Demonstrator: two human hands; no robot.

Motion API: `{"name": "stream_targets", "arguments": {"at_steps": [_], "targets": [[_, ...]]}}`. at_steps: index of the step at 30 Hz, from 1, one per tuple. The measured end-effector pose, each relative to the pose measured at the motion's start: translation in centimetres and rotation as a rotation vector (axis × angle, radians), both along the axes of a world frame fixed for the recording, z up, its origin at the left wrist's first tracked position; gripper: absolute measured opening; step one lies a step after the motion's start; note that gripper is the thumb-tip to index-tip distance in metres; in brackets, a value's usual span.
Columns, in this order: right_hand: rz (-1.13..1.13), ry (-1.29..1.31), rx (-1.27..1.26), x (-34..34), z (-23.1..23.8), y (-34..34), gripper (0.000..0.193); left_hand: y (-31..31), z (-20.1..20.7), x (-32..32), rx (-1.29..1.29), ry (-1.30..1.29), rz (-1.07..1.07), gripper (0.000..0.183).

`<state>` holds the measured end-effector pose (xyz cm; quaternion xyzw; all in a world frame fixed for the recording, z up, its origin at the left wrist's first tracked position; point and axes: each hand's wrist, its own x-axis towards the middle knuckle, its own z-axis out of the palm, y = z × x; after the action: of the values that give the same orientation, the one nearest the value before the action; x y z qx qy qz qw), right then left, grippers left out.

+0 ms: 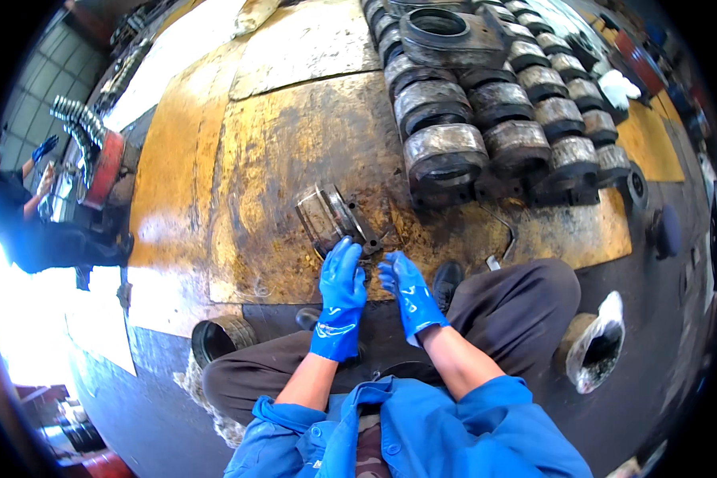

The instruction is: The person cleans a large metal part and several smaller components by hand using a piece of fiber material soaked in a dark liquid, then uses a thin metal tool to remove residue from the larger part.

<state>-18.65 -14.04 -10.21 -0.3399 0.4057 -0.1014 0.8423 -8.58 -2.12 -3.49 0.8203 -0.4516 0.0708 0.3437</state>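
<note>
A worn, ring-shaped metal housing [319, 221] with a flanged foot lies tilted on the stained board in front of me. My left hand [341, 291], in a blue rubber glove, stretches its fingers up to the near edge of this housing; whether the fingertips touch it is hard to tell. Just right of it is my right hand [409, 295], gloved the same way, its fingers loosely bent toward the left hand. Nothing shows in either palm, and a narrow gap separates the hands.
Rows of similar housings [446, 151] stand at the far right, with a larger one [454, 36] on top. A thin bent metal tool [511, 235] lies before them. By my knees are a cylindrical can [225, 338] and a bag-lined bucket [581, 342]. A person [48, 215] works at far left.
</note>
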Motion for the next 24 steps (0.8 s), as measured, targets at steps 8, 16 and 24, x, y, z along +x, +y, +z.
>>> {"name": "stream_targets", "arguments": {"at_steps": [8,16,24], "targets": [[0.241,-0.445,0.3,2.0,2.1,0.3,0.04,-0.7,-0.8,-1.9,-0.054,0.467,0.054,0.056],[0.001,-0.35,-0.178,2.9,6.9,-1.6,0.036,-1.2,3.4,1.3,-0.26,0.529,0.07,0.064],[0.042,-0.111,-1.356,9.8,8.0,-2.1,0.052,-1.9,-1.2,13.6,-0.054,-0.017,0.411,0.048]]}}
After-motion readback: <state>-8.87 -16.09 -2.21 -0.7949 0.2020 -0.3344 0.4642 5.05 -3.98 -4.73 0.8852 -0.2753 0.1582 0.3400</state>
